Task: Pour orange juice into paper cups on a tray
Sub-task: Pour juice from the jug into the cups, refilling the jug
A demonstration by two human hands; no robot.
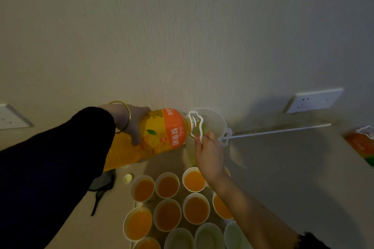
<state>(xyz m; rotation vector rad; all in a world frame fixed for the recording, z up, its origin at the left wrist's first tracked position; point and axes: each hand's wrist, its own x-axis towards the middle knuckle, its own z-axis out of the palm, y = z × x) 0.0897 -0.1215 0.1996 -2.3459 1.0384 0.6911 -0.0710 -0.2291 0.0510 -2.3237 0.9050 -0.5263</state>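
The orange juice bottle [162, 133] is lying nearly on its side at mid-height in the frame, a little left of centre, its neck pointing right. The left hand [132, 125] is gripping the bottle's body from behind, fingers curling around the label, so most of the bottle is showing to the right of and below that hand. A gold bangle [127, 116] is sitting on the wrist above a dark sleeve [60, 157].

The bottle's mouth is meeting the rim of a white paper cup [212, 124], which is tilting toward the camera just right of centre. The right hand [209, 153] is holding this cup from below, fingers wrapping its lower side; the bottle's white carry loop [195, 125] is hanging just beside those fingers.

Below, in the lower middle of the frame, filled cups [168, 185] are standing in rows on the tray [135, 206], with empty cups [209, 236] lining the bottom edge. A yellow cap [128, 178] is lying left of the rows. A second bottle [362, 144] is showing at the right edge.
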